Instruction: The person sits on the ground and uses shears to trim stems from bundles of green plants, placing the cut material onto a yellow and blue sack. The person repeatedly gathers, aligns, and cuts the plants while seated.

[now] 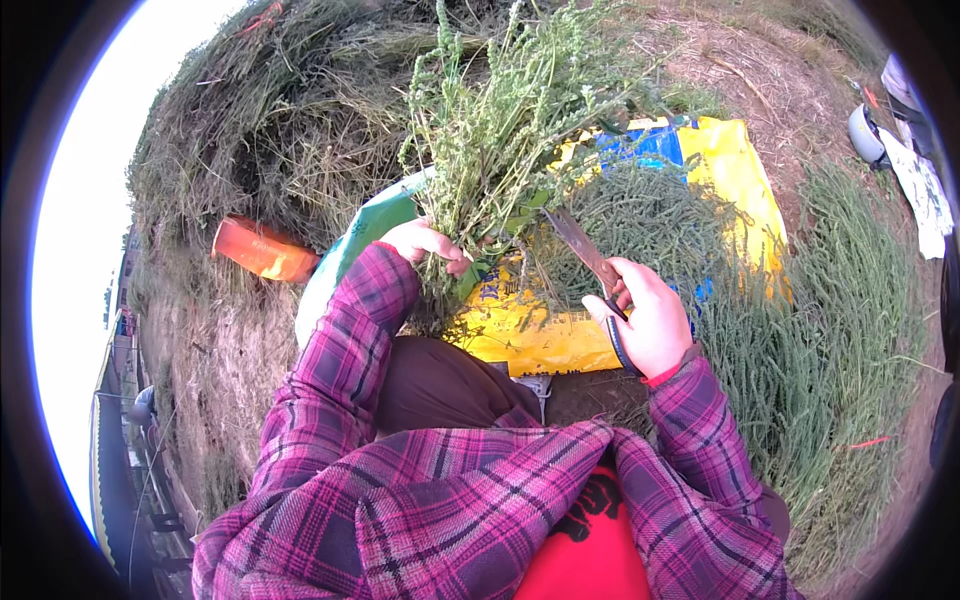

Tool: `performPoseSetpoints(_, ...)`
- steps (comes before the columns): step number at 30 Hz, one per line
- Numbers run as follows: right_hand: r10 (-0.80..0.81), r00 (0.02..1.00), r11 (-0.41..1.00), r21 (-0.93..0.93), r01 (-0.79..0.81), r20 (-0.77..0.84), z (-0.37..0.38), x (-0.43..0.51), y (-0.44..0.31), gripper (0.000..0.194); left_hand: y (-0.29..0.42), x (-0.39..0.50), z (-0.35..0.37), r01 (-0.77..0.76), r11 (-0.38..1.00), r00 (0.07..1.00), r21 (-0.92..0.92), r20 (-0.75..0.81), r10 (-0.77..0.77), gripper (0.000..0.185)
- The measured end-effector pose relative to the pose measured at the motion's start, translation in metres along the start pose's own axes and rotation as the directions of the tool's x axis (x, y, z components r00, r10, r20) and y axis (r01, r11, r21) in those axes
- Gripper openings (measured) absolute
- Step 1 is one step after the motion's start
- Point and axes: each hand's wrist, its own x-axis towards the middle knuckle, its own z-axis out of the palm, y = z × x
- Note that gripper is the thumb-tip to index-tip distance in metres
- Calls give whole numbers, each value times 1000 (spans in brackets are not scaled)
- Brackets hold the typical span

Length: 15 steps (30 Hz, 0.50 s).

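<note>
My left hand (429,246) is closed around the lower stems of a leafy bundle of green plant stalks (495,127). The bundle's flowering tops point away from me, and its stem ends hang by my dark-trousered knee. In my right hand (646,311) is a pair of scissors (581,244) with worn, rust-brown blades and dark handles. Their tips reach toward the stalks; contact between them cannot be told. Beyond the blades, a heap of cut green sprigs (637,217) lies on a yellow and blue printed plastic sack (547,341).
A large heap of dried stalks (300,97) rises at the far left, with an orange plastic container (262,249) beside it. More long green stalks (817,352) lie to my right. A pale green sack (375,217) lies under my left forearm. A grey helmet (866,135) is at the far right.
</note>
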Motion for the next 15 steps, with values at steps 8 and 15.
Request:
performPoseSetpoints(8, -54, 998, 998, -34, 53, -21, 2, 2, 8, 43, 0, 3, 2, -20, 997, 997, -68, 73, 25, 49)
performPoseSetpoints(15, 78, 996, 992, 96, -82, 45, -2, 3, 13, 41, -4, 1, -3, -47, 994, 996, -95, 65, 54, 49)
